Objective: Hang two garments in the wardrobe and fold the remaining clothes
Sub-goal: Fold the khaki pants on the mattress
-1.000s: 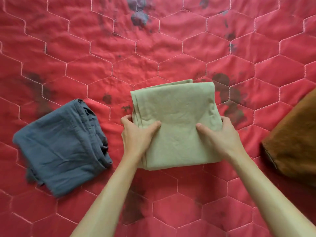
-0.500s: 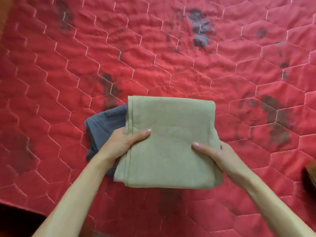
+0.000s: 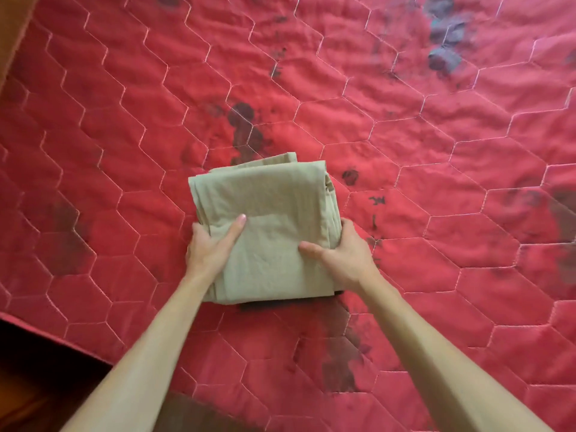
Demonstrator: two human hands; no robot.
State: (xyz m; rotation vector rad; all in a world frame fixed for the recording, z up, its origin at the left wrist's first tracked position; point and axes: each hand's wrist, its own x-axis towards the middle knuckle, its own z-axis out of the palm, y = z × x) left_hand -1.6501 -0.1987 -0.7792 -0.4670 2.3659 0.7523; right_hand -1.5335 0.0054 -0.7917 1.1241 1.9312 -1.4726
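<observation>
The left grip point(image 3: 207, 247) and the right grip point(image 3: 339, 254) each clasp one side of the folded beige garment point(image 3: 274, 210), thumbs on top; it lies between them over the red quilt point(image 3: 436, 182).

Beige garment point(image 3: 274, 213): pale khaki cloth, folded into thick rectangular packet. Top face fairly smooth, few light creases. Stacked layer edges visible along left and right sides, loose layer ends peeking out at far edge. Packet slightly skewed, long side running away from person, mid-view over red quilted bed cover point(image 3: 436, 182); resting or just lifted, cannot tell. Left hand point(image 3: 208, 247) grips left edge, right hand point(image 3: 339, 254) grips right edge, thumbs on top. Dark strip point(image 3: 280, 305) under near edge: cloth or shadow, unclear.
</observation>
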